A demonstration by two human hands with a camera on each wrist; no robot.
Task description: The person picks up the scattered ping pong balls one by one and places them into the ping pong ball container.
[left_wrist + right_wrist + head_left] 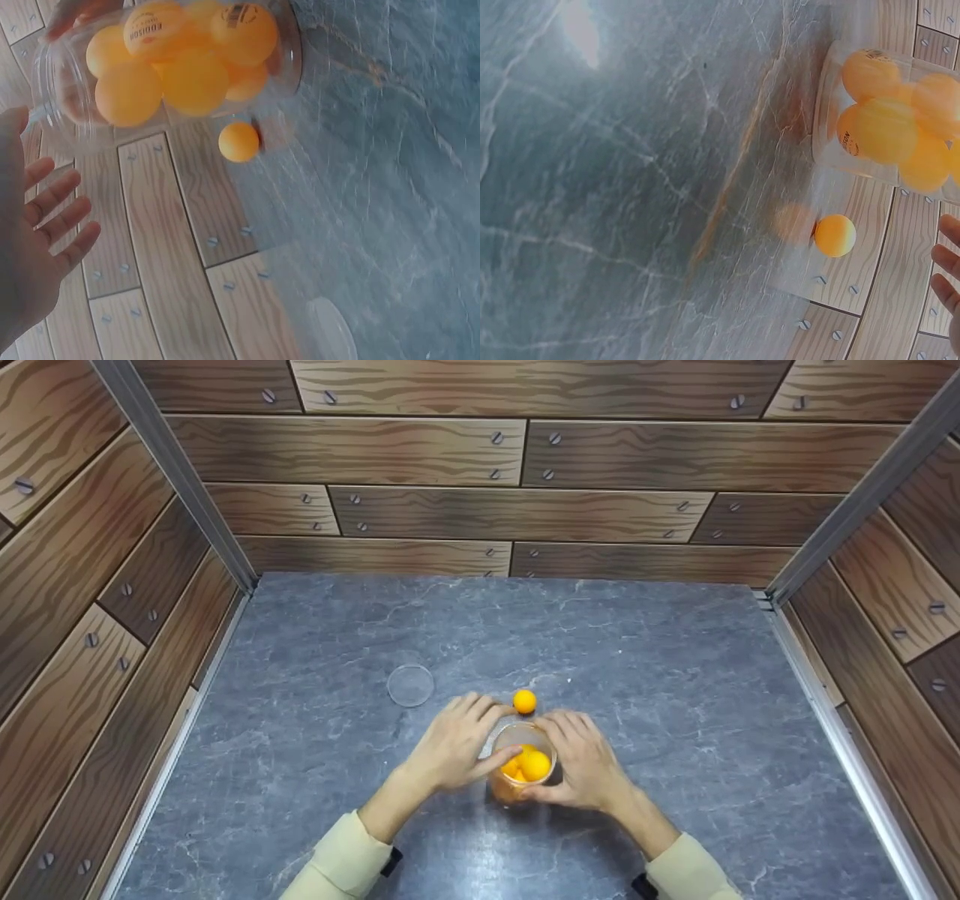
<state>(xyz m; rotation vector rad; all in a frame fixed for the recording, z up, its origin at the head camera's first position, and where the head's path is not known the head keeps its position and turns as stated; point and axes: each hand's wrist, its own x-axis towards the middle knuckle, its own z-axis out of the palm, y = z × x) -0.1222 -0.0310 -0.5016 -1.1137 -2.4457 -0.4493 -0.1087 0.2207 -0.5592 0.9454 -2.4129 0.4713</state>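
Note:
A clear plastic jar (504, 789) with several orange table tennis balls (535, 766) inside stands on the table between both hands; its mouth is uncovered. At its right side my right hand (585, 761) holds the rim, thumb in front and fingers behind. My left hand (459, 746) is at the left of the mouth, fingers fairly straight, with the thumb reaching over the opening. In the left wrist view the left fingers (56, 202) are spread and apart from the jar wall. One loose orange ball (524, 701) lies just behind the jar.
A clear round lid (410, 685) lies flat on the dark marbled table (315, 720), left of the hands. Wood-patterned walls (420, 450) enclose the back and both sides, with metal rails (840, 720) along the edges.

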